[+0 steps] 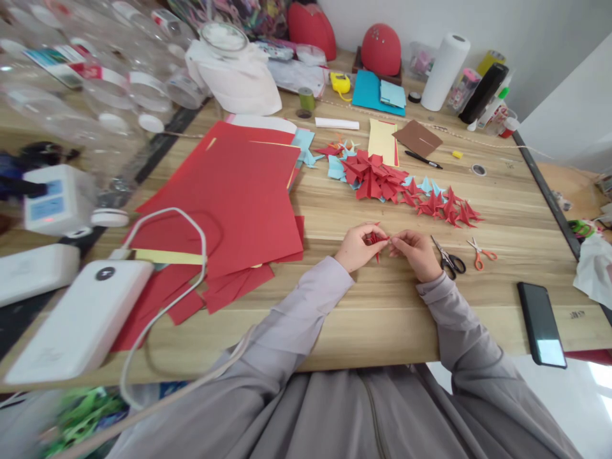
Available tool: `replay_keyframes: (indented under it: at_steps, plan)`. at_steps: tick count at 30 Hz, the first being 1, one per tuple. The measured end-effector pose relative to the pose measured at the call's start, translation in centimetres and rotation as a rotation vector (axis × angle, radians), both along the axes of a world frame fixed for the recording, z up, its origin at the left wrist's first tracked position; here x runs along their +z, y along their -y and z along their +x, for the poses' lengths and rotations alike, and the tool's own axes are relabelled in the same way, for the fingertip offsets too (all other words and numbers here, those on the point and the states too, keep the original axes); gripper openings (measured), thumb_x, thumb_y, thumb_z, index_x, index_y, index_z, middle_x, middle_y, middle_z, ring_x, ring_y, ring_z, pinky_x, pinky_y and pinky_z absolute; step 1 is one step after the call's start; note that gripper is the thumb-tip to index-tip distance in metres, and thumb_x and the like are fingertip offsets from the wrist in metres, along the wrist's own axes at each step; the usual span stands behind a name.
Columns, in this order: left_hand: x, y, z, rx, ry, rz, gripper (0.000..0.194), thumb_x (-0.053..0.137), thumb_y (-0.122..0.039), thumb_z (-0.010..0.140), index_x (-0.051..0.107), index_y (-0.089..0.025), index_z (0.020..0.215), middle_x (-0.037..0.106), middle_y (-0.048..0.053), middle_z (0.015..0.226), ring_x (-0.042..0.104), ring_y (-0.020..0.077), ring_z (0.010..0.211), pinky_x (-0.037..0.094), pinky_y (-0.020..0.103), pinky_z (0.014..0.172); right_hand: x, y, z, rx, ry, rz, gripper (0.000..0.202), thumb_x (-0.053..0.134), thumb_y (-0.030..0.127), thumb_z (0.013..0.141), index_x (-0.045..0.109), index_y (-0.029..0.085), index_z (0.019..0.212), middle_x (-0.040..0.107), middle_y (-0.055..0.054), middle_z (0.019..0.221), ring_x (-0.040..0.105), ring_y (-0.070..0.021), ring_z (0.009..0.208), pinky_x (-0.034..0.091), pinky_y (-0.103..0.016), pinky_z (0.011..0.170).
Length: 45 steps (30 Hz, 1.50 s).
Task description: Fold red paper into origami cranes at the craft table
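My left hand (359,247) is closed around a small red origami crane (376,240), with folded points sticking out between the fingers. The fingertips of my right hand (415,251) are pinched together just at the crane's right tip; whether they grip the tip or something thin beside it is too small to tell. Beyond my hands lies a heap of red origami cranes (377,175), trailing off to the right, with light blue cranes (425,185) among them. Close to my right hand rest black-handled scissors (451,260) and small orange-handled scissors (480,255).
Large red paper sheets (248,197) cover the table's left part, beside a white power bank (81,322) with a looping cable (203,255). Plastic bottles (109,89) crowd the far left. A phone (541,324) lies at the right front edge; a paper roll (445,71) stands behind.
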<state>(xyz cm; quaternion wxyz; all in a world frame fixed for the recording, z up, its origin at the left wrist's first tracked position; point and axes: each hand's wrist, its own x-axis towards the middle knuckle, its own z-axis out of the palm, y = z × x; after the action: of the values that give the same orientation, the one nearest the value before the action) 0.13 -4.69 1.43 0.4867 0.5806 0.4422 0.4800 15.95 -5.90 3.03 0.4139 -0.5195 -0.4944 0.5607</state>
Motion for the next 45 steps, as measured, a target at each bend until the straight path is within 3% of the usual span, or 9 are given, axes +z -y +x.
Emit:
replay_keyframes:
  at_steps: [4,11,22,30,34,38,42,45]
  plan:
    - [-0.3,0.0,0.1,0.017,0.007,-0.033,0.015,0.073,-0.026,0.063,0.065,-0.015,0.071,0.064,0.005,0.078,0.06,0.0166,0.082,0.049,0.029,0.074,0.1,0.0,0.0,-0.043,-0.018,-0.004,0.033,0.073,0.048,0.063,0.062,0.017,0.068,0.066,-0.001,0.059,0.059,-0.0125,0.052,0.049,-0.026,0.055]
    - [-0.4,0.0,0.1,-0.043,0.142,0.03,0.023,0.067,-0.02,0.068,0.069,-0.015,0.09,0.06,0.01,0.103,0.058,0.0188,0.1,0.048,0.034,0.087,0.1,0.0,-0.1,-0.029,0.008,0.015,0.034,0.072,0.049,0.065,0.061,0.017,0.07,0.064,-0.001,0.058,0.059,-0.013,0.055,0.048,-0.027,0.056]
    - [-1.2,-0.1,0.2,-0.069,0.331,-0.017,0.045,0.072,-0.026,0.068,0.063,-0.018,0.111,0.047,0.01,0.12,0.052,0.0233,0.113,0.048,0.041,0.096,-1.0,0.2,-0.4,0.0,0.217,0.275,0.029,0.07,0.042,0.07,0.06,0.019,0.085,0.063,-0.002,0.074,0.057,-0.014,0.064,0.046,-0.028,0.06]
    - [-1.1,0.4,0.8,-0.178,0.502,-0.173,0.059,0.079,-0.029,0.061,0.061,-0.017,0.116,0.047,0.01,0.126,0.06,0.0212,0.105,0.045,0.042,0.1,-0.7,-0.1,-0.4,-0.075,-0.019,0.222,0.027,0.07,0.039,0.071,0.062,0.02,0.088,0.064,0.0,0.075,0.059,-0.0121,0.062,0.05,-0.028,0.062]
    - [-0.1,0.7,0.7,-0.171,0.498,-0.224,0.055,0.08,-0.031,0.059,0.064,-0.016,0.11,0.057,0.01,0.117,0.063,0.0209,0.1,0.048,0.039,0.095,-0.4,-0.2,-0.2,-0.094,-0.109,0.2,0.024,0.068,0.038,0.073,0.062,0.02,0.087,0.065,0.001,0.07,0.058,-0.011,0.057,0.048,-0.027,0.058]
    - [0.7,0.6,0.4,-0.086,0.49,-0.247,0.04,0.072,-0.039,0.07,0.066,-0.013,0.099,0.068,0.01,0.099,0.065,0.0193,0.091,0.05,0.036,0.087,-0.1,-0.3,0.2,-0.154,-0.226,0.104,0.02,0.07,0.033,0.071,0.062,0.019,0.081,0.065,0.001,0.065,0.057,-0.0104,0.052,0.044,-0.025,0.054]
    - [0.9,0.2,0.1,0.058,0.485,-0.263,0.034,0.078,-0.031,0.062,0.066,-0.013,0.088,0.069,0.004,0.079,0.064,0.0133,0.074,0.05,0.028,0.075,0.4,-0.2,0.3,-0.131,-0.311,0.035,0.012,0.069,0.025,0.068,0.061,0.018,0.074,0.063,0.001,0.058,0.055,-0.0104,0.05,0.041,-0.024,0.052]
    - [1.0,0.0,-0.1,0.028,0.58,-0.331,0.036,0.079,-0.03,0.059,0.064,-0.012,0.086,0.068,0.003,0.072,0.064,0.0127,0.065,0.05,0.027,0.067,0.7,0.0,0.2,-0.104,-0.303,0.014,0.008,0.066,0.022,0.066,0.062,0.018,0.071,0.061,0.002,0.055,0.053,-0.0104,0.05,0.04,-0.023,0.051]
